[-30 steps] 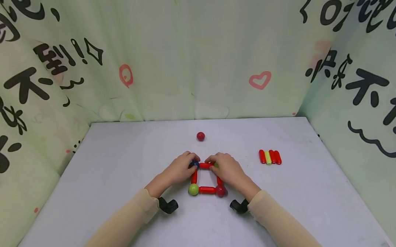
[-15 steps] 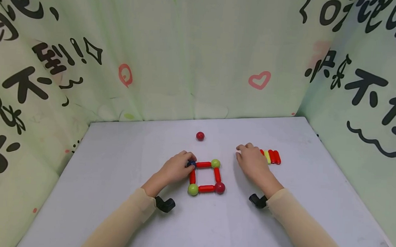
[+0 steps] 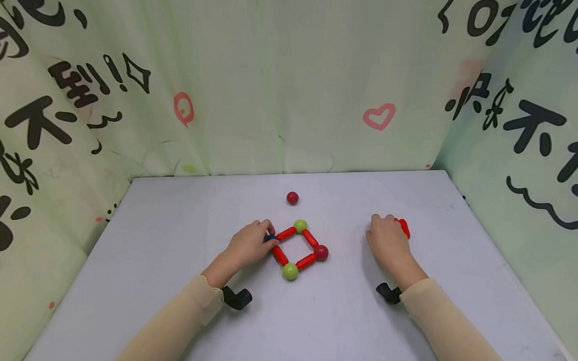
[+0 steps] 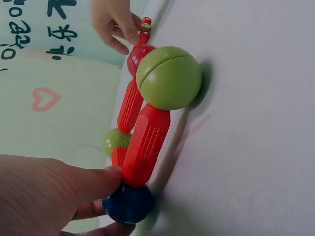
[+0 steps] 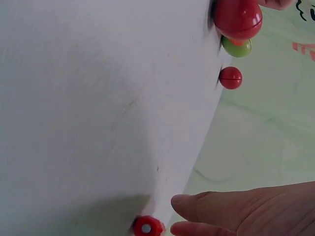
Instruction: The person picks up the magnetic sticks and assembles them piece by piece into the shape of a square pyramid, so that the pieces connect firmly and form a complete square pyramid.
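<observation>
In the head view my left hand (image 3: 247,246) pinches a blue ball (image 4: 128,204), the left corner of a four-sided frame of red magnetic rods (image 3: 307,262) and balls. The frame lies turned like a diamond, with a green ball (image 3: 290,271) nearest me, a red ball (image 3: 321,252) at right and another green ball (image 3: 300,225) at the far corner. To the right, my right hand (image 3: 388,241) is over the row of loose rods (image 3: 403,227) and hides most of them. Its thumb and fingers are apart from a red rod's end (image 5: 148,227) in the right wrist view.
A single red ball (image 3: 292,198) lies behind the frame on the white table (image 3: 210,209). A pale green curtain with black writing and a red heart (image 3: 379,116) surrounds the table's back and sides.
My right hand has left the frame's far green ball and moved right to the loose rods. The frame has turned from square-on to a diamond, while my left hand keeps the blue ball.
</observation>
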Motion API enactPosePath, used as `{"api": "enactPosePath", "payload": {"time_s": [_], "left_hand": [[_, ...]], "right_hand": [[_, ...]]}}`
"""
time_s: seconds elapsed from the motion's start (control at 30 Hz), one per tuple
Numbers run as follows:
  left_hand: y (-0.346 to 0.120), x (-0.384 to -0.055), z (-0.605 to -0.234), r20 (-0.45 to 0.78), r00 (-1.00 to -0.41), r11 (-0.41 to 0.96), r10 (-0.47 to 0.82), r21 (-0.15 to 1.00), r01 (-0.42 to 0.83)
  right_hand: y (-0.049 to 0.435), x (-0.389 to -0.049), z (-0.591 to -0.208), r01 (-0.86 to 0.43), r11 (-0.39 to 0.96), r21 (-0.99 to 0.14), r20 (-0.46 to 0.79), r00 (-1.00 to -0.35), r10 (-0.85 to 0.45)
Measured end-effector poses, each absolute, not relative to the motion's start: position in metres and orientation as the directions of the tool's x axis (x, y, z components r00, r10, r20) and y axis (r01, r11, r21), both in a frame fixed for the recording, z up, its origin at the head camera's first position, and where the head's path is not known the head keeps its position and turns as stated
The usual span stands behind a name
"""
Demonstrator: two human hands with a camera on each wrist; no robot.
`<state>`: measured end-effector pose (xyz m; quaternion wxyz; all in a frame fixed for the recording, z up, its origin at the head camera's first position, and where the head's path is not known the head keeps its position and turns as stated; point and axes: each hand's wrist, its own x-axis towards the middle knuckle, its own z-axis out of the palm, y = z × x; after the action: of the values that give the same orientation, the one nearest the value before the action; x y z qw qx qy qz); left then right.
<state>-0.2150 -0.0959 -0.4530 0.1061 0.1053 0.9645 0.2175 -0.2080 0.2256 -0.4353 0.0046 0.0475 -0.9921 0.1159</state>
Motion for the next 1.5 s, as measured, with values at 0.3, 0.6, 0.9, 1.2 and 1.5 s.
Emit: {"api": "enactPosePath", "payload": {"time_s": [0.3, 0.6, 0.9, 1.2, 1.5], "left_hand": [[-0.097, -0.207, -0.44, -0.297, -0.929, 0.906, 0.22, 0.416, 0.081], [-0.099, -0.202, -0.438, -0.411, -0.858, 0.852, 0.307, 0.521, 0.055], [-0.101, -0.211, -0.449, -0.312, -0.921, 0.774, 0.233, 0.632, -0.018], [-0.096, -0.218, -0.46, -0.196, -0.931, 0.647, 0.308, 0.76, 0.054], [-0.092, -0.221, -0.461, -0.166, -0.937, 0.708, 0.307, 0.698, 0.108]], "right_hand": [[0.221, -0.214, -0.443, -0.105, 0.959, -0.264, 0.003, -0.994, -0.108], [0.207, -0.221, -0.444, -0.058, 0.919, -0.39, -0.119, -0.987, -0.112], [0.18, -0.222, -0.442, -0.045, 0.812, -0.583, -0.117, -0.983, -0.139], [0.149, -0.215, -0.428, -0.111, 0.721, -0.684, -0.043, -0.98, -0.192], [0.15, -0.215, -0.432, -0.107, 0.763, -0.637, -0.105, -0.969, -0.223]]}}
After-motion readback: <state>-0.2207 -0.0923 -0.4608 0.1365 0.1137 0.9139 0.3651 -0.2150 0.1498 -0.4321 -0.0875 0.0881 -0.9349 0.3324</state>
